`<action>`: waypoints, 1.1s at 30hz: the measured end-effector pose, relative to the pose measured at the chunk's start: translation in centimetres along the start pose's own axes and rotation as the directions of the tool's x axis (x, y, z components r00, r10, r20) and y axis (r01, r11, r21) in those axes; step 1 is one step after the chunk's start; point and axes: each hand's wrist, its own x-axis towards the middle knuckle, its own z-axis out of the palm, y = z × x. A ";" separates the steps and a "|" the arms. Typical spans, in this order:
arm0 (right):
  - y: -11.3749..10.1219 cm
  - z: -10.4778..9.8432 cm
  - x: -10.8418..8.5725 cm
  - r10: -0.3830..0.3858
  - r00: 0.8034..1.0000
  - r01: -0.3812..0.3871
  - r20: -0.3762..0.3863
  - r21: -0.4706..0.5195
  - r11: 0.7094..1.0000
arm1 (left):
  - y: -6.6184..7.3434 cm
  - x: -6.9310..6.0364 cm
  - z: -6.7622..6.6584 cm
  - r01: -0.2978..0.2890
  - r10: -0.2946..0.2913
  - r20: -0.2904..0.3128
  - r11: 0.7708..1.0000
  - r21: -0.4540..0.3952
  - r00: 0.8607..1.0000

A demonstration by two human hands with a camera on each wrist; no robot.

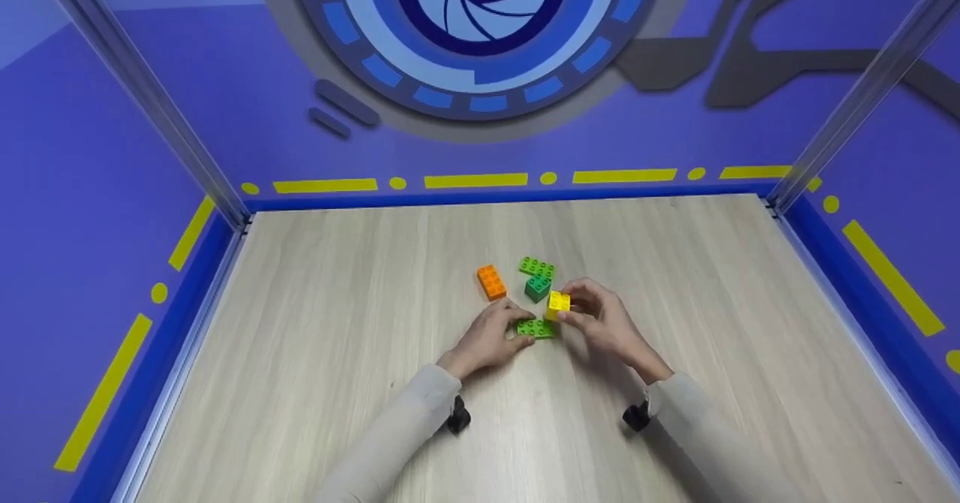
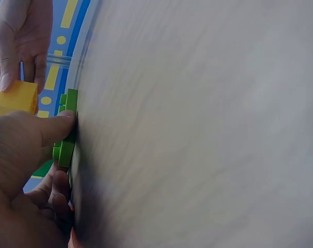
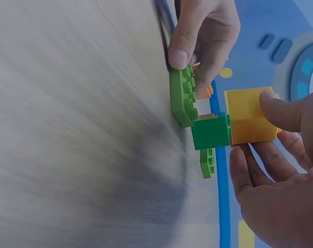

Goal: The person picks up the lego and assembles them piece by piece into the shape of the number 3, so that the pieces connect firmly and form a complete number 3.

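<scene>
My left hand (image 1: 486, 340) pinches a flat light green building block (image 1: 535, 329) at its left end, flat on the table with studs up. In the right wrist view, the left thumb presses the end of this light green block (image 3: 178, 98). Just above and right of it, my right hand (image 1: 609, 326) holds a yellow building block (image 1: 558, 305) between thumb and fingers, raised off the table. Behind the yellow block stands a small dark green block (image 1: 537, 288). A second flat light green block (image 1: 537, 266) lies farther back, close to the dark green one.
An orange block (image 1: 491, 283) lies left of the dark green one, just beyond the left hand's fingers. The wood-grain table (image 1: 337, 300) is bounded by blue-purple panels (image 1: 420, 158) at the back and both sides.
</scene>
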 end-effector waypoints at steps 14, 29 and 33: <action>0.7 0.5 0.1 -0.055 0.992 0.053 0.113 0.020 0.998 | -0.1 0.0 0.2 0.003 -0.003 -0.003 1.000 -0.017 1.000; 1.6 0.8 0.2 -0.059 0.987 0.062 0.147 -0.015 0.998 | -0.2 0.1 0.0 -0.006 0.006 -0.006 0.999 -0.032 1.000; 1.9 0.8 0.1 -0.076 0.985 0.078 0.156 -0.005 0.997 | -0.4 0.1 0.1 -0.027 0.027 -0.014 0.999 -0.019 1.000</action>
